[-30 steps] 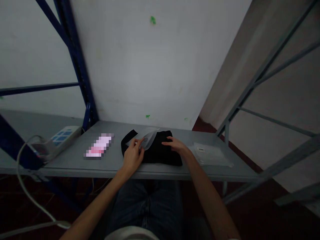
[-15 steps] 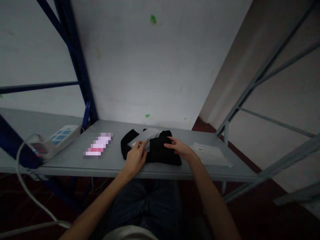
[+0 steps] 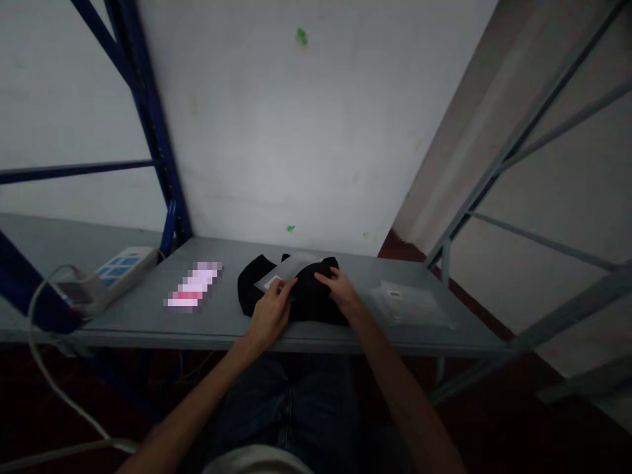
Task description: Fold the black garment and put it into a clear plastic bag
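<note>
A black folded cloth item [image 3: 316, 303], which looks like a garment, lies near the shelf's front edge. Over its left part rests a translucent plastic bag [image 3: 291, 264] with a small white label, and some of the black cloth overlaps the bag. My left hand [image 3: 271, 307] is closed at the bag's near edge, thumb and fingers pinching where bag and cloth meet. With thumb and fingers, my right hand [image 3: 340, 289] grips the black cloth at its upper right. How far the cloth sits inside the bag is hidden.
A stack of clear plastic bags [image 3: 415, 306] lies on the grey shelf [image 3: 217, 329] to the right. On the left are a blurred-out pink phone-shaped object [image 3: 195, 284] and a white power strip [image 3: 123, 266] with a cable. Blue posts [image 3: 153, 131] and a white wall [image 3: 296, 131] bound the space.
My right hand has moved slightly left, drawing the black cloth's upper layer up and over toward the bag. My left hand stays nearly in place; the bag's white label now shows more.
</note>
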### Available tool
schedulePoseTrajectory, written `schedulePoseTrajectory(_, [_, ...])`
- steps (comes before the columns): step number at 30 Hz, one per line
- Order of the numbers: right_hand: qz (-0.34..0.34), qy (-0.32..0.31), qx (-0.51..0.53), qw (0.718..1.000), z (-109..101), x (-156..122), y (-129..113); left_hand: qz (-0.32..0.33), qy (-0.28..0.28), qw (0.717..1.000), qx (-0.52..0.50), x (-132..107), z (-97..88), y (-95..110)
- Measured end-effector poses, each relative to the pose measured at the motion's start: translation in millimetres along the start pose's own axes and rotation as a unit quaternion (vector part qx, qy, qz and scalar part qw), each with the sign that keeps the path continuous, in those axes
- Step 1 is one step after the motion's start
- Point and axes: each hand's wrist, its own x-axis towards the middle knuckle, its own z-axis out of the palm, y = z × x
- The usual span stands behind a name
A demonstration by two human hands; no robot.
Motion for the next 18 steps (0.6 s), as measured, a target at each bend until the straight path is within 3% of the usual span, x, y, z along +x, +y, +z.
schedulePoseTrajectory(3, [0.019,0.016,0.075,0.997,12.1,-5.5,5.3,0.000,0.001,1.000,-0.014,0.5,0.3,1.8])
schedulePoseTrajectory(10, [0.014,0.055,0.082,0.995,47.2,-13.5,26.8,0.026,-0.012,0.999,-0.024,-1.0,6.0,7.4])
schedulePoseTrajectory(18, [0.015,-0.040,0.158,0.986,69.4,10.0,35.5,0.040,-0.032,0.999,-0.012,-5.1,18.0,11.4])
